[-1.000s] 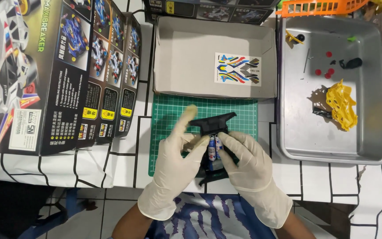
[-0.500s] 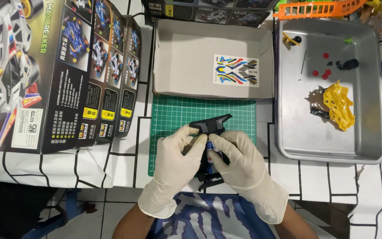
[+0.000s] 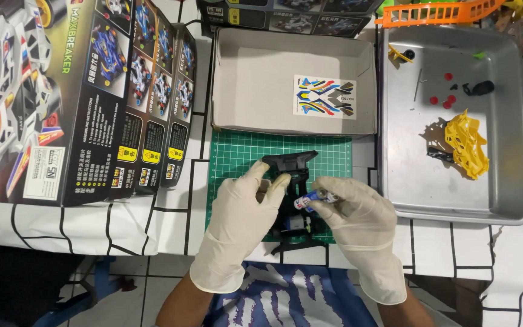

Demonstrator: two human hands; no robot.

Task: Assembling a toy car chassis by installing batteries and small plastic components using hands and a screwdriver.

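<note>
Since half a second ago, a small blue-and-white cylinder has been pinched in the right hand fingertips and brought against the black toy-car chassis, which is gripped by the left hand over the green cutting mat. Beyond, the sticker sheet in the grey box and the metal tray are unchanged.

Your left hand and right hand cover most of the black toy car frame. The big box runs off the left edge. The tiny red bits in the metal tray are too small to tell.
</note>
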